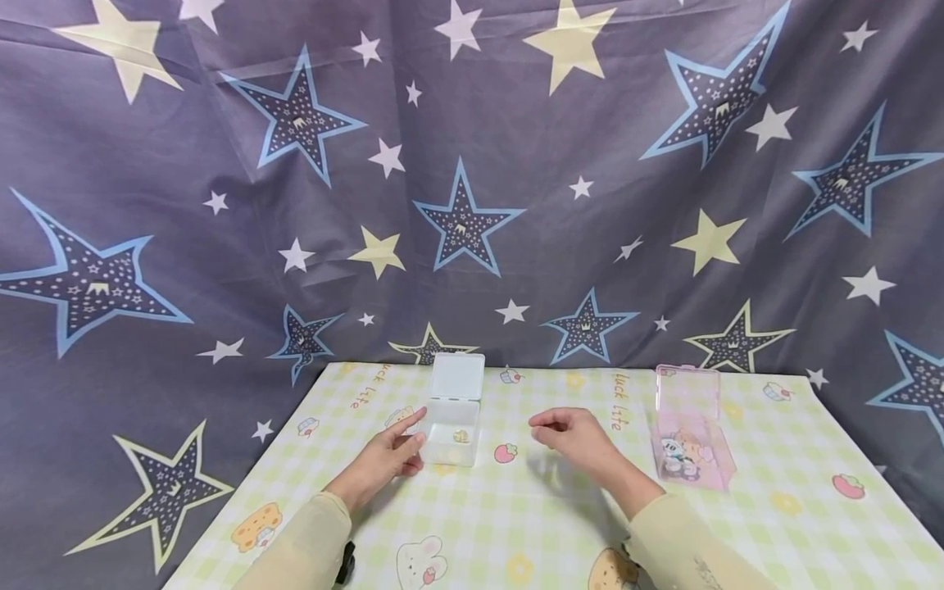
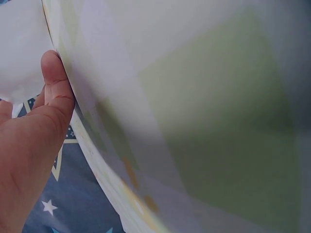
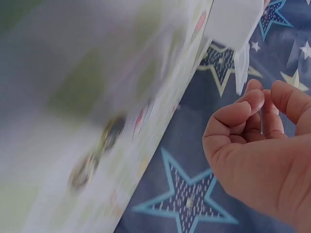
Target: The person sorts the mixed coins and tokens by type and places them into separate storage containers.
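A small white box (image 1: 451,455) stands on the table with its lid (image 1: 457,377) raised at the back. Inside it lies a small yellowish piece (image 1: 460,436), too small to identify. My left hand (image 1: 387,451) rests at the box's left side, fingers extended towards its wall; the left wrist view shows the fingers held low by the tabletop. To the right of the box, my right hand (image 1: 575,438) hovers above the cloth with loosely bent fingers. No object shows between those fingers in the right wrist view, where the white box (image 3: 233,22) appears beyond them.
A clear pink box (image 1: 719,467) with its lid (image 1: 688,392) up stands at the right, holding several small decorated pieces (image 1: 673,448). A green-checked cloth (image 1: 472,524) with printed pictures covers the table. Behind the table hangs a dark star-patterned curtain (image 1: 501,123).
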`<state>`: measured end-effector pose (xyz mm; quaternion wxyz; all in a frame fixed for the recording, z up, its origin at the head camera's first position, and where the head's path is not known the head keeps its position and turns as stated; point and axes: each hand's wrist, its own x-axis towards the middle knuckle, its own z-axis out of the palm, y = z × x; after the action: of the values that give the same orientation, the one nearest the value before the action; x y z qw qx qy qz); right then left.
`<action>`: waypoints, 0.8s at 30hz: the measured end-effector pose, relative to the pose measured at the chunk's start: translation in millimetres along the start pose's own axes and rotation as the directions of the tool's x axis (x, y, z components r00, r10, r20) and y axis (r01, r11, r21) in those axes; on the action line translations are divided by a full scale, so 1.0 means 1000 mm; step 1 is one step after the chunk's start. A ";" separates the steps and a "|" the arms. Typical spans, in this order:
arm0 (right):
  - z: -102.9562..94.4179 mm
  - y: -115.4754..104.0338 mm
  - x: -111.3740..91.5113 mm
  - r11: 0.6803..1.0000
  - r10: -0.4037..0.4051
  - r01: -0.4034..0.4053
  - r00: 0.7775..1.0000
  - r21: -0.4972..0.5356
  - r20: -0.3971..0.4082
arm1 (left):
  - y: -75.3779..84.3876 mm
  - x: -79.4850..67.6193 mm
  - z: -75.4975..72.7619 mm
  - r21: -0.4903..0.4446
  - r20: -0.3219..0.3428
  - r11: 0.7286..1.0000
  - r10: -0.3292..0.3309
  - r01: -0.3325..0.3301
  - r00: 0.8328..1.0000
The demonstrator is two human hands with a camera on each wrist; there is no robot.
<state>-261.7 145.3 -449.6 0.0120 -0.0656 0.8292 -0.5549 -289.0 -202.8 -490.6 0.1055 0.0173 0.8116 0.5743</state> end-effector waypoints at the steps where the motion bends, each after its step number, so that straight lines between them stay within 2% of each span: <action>1: -0.008 0.002 -0.002 1.000 0.010 -0.010 1.000 -0.009 -0.007 | 0.000 0.000 0.000 0.000 -0.001 1.000 0.000 0.000 1.000; 5: -0.041 0.006 -0.012 0.997 0.022 -0.024 0.999 -0.074 -0.023 | 0.002 -0.001 0.000 0.000 -0.005 1.000 -0.006 0.006 1.000; 8: -0.065 0.010 -0.020 0.993 -0.002 -0.001 0.999 -0.116 -0.032 | 0.003 -0.001 0.000 0.003 -0.003 1.000 -0.001 0.001 1.000; 12: -0.085 0.015 -0.031 0.981 -0.020 0.014 0.999 -0.196 -0.027 | 0.002 0.000 -0.001 0.003 0.001 1.000 0.002 -0.002 1.000; 18: -0.098 0.027 -0.047 0.940 -0.057 0.056 0.998 -0.337 0.006 | 0.003 -0.001 0.000 -0.001 -0.001 1.000 -0.006 0.006 1.000; 24: -0.094 0.040 -0.059 0.892 -0.131 0.146 0.989 -0.428 0.063 | 0.003 -0.004 0.000 0.001 -0.001 1.000 0.000 0.000 1.000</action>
<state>-216.0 254.0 -453.4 -0.0291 -0.1344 0.9244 -0.3558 -285.8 -202.2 -487.0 0.1051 0.0169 0.8121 0.5738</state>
